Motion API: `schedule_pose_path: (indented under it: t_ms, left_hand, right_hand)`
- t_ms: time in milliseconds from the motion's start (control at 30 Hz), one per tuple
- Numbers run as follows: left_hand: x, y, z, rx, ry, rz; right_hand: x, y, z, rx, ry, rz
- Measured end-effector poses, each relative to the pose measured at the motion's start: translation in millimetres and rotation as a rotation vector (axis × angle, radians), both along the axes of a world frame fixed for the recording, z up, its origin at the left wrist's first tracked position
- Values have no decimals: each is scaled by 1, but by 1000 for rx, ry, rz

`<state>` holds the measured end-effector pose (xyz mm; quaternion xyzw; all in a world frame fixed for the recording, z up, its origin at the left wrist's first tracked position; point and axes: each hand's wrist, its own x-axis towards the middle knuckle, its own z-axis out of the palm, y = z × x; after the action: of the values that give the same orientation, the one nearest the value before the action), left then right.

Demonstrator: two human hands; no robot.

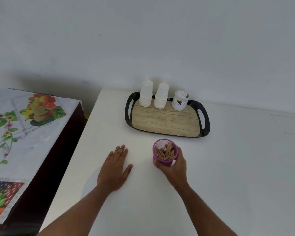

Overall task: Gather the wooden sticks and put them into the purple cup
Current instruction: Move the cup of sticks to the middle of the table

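A purple cup (167, 163) stands on the white table (228, 167), just in front of the tray. Several wooden sticks (165, 152) stand bunched inside it, their tops showing at the rim. My right hand (174, 169) is wrapped around the cup from the near side, thumb on its left wall. My left hand (115, 169) lies flat on the table to the cup's left, palm down, fingers together, holding nothing. I see no loose sticks on the table.
A black-rimmed tray (167, 119) with a wood-look floor sits behind the cup, holding two stacks of white paper cups (146, 95) and a white jar (180, 100). A lower table with a fruit-print cloth (20, 133) stands to the left. A wall runs behind.
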<state>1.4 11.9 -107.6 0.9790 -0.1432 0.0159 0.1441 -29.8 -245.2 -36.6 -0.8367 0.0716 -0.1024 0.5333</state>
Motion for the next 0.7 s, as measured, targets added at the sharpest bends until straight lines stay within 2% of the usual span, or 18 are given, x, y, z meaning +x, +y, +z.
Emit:
schedule_pose_path:
  t_ms: [133,300,400,500,600,700]
  left_hand:
    - [0,0,2,-20,4,-7]
    - [-1,0,3,-9,11,-2]
    - [-1,0,4,-13,17,2]
    - [-1,0,5,-22,22,-1]
    - [0,-2,6,-20,20,0]
    - [0,-1,4,-20,29,3]
  right_hand:
    - [1,-6,2,-87,17,154]
    - [0,-4,4,-65,-9,135]
    - [-3,-2,4,8,-8,38]
    - [-3,0,4,-20,16,114]
    - [-6,-2,5,21,-18,0]
    - [-9,4,6,-34,36,95]
